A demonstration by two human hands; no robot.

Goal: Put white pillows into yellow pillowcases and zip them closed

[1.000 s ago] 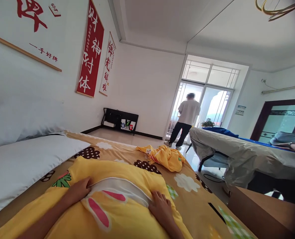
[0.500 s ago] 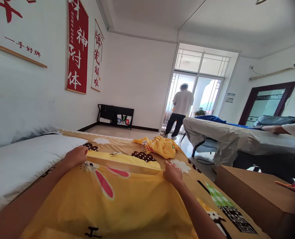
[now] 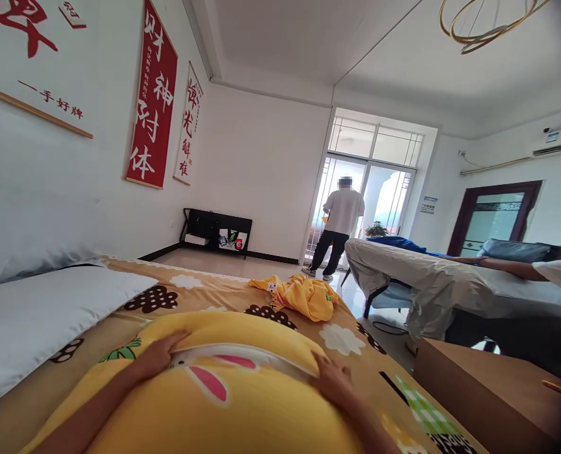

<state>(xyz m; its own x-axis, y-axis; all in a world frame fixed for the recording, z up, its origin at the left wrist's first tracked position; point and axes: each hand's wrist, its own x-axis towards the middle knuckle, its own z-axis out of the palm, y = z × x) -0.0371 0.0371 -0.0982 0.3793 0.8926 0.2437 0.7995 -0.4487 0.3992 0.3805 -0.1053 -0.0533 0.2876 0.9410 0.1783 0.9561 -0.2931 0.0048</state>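
Note:
A yellow pillowcase (image 3: 223, 416) printed with pink rabbit ears lies puffed up in front of me. Across its far side runs an opening, where a strip of white (image 3: 242, 352) shows. At the left end of the opening, my left hand (image 3: 164, 354) grips the cloth edge with its fingertips. My right hand (image 3: 333, 377) is closed on the edge at the right end. What fills the cloth is mostly hidden.
Beneath lies a tan patterned sheet (image 3: 342, 340). A white pillow (image 3: 72, 315) is at left, a crumpled yellow cloth (image 3: 308, 296) beyond. A cardboard box (image 3: 488, 384) and plastic-covered table (image 3: 426, 271) stand right. One person (image 3: 344, 214) stands by the glass door; another's arm (image 3: 507, 268) reaches over the table.
The pillowcase, hanging slack and raised between my hands before, now lies lower and rounded out. Both hands have come down with its edge. My view has tilted up slightly.

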